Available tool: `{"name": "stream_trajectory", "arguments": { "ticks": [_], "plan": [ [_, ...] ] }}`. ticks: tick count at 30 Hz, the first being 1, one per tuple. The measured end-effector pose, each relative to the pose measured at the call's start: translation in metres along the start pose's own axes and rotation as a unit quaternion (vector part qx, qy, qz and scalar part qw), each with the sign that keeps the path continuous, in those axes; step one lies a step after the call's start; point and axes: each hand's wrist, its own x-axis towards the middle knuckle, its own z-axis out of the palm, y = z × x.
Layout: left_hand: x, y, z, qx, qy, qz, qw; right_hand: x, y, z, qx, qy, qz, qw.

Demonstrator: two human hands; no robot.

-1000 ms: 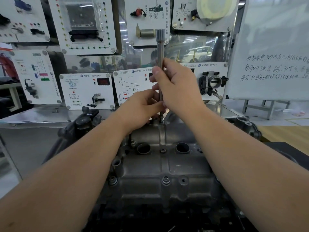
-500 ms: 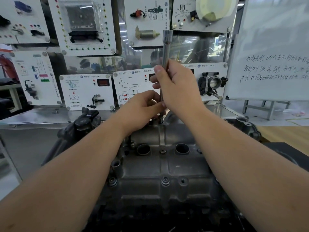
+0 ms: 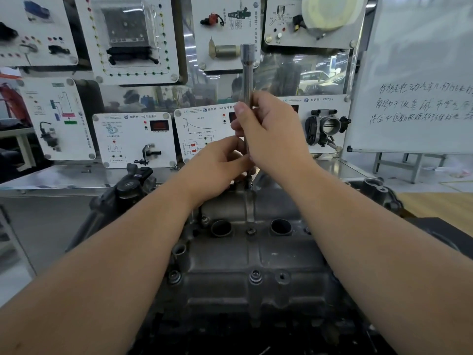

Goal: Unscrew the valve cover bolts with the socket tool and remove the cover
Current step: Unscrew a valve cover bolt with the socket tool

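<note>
Socket tool: long metal shaft, upright over the far edge of the valve cover, its lower end at a bolt largely hidden behind the hands. Right hand: fingers and thumb curled round the shaft's middle; left hand: fingers curled close at the shaft's base, exact grip obscured. Valve cover: grey casting at centre between the forearms, near edge lost in shadow, with further bolts seated along its front.
</note>
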Motion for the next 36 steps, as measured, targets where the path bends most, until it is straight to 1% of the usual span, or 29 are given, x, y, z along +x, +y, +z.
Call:
{"name": "stream_trajectory", "arguments": {
  "ticks": [3,7,11,15,21,25,29,32,36],
  "plan": [
    [-0.0002,0.0005,0.0005,-0.018,-0.007,-0.002,1.000,0.0022,0.0010,0.0013,-0.013,-0.007,0.008,1.000],
    [-0.0020,0.0022,0.0008,-0.015,-0.014,0.009,1.000,0.0022,-0.0006,0.0004,-0.007,-0.007,0.010,1.000],
    [-0.0017,0.0039,0.0000,0.018,-0.013,0.008,1.000,-0.0011,-0.0022,-0.0009,0.008,-0.009,0.006,1.000],
    [-0.0019,0.0045,-0.0002,0.027,-0.013,0.004,1.000,-0.0013,-0.0018,-0.0008,-0.022,0.009,-0.018,1.000],
    [-0.0025,0.0043,0.0017,-0.014,-0.019,0.014,1.000,0.0003,-0.0018,-0.0004,-0.004,-0.014,0.001,1.000],
    [-0.0021,0.0029,0.0006,0.007,-0.018,0.024,1.000,-0.0003,-0.0033,-0.0011,0.010,-0.019,0.009,1.000],
    [0.0007,-0.0010,-0.0014,0.031,-0.008,0.015,0.999,-0.0026,-0.0038,-0.0017,-0.002,0.000,-0.002,1.000],
    [0.0017,-0.0018,-0.0010,0.015,-0.001,0.009,1.000,-0.0018,-0.0036,-0.0002,-0.020,0.004,-0.002,1.000],
    [0.0002,-0.0001,0.0014,-0.015,-0.011,0.007,1.000,0.0005,-0.0039,0.0002,-0.016,-0.007,0.022,1.000]
  ]
}}
